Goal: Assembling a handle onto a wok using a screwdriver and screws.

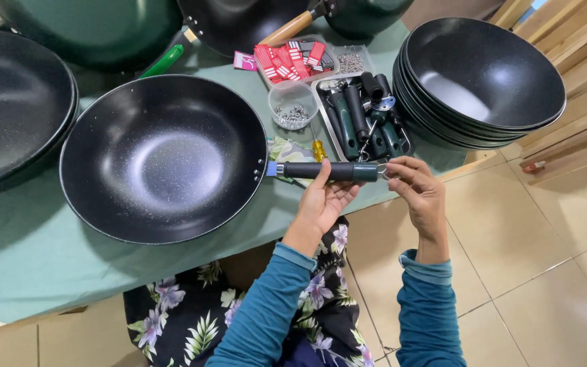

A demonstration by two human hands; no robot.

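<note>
Two bare hands work at the dark green cylindrical pan handle (pixel 329 170), which juts off the near-right rim of the big black speckled non-stick wok (pixel 164 158) on the green-covered table (pixel 28 258). Left hand (pixel 322 202) cups the handle from below, thumb over the top, grip wrapped round it. Right hand (pixel 417 188) has its grip pressed together at the handle's far end, fingertips pinching a small metal ring or hook there; too small to tell which.

Handling, as I judge it: the wok looks stiff and fairly heavy w/ a slick coating, so the handle is the place to hold; the end fitting is tiny and easy to drop.

Around it: a clear round plastic cup of small metal screws (pixel 293 109) just behind the handle, a metal tray of spare dark handles (pixel 365 115) beside that, a clear tray of red-and-white striped packets (pixel 288 60) further back. A stack of black bowl-shaped pans (pixel 480 78) sits at right, another black pan (pixel 11 102) at left, more pans behind. A yellow-handled screwdriver (pixel 318 147) lies touching or nearly touching the handle, closest thing in the way.
</note>
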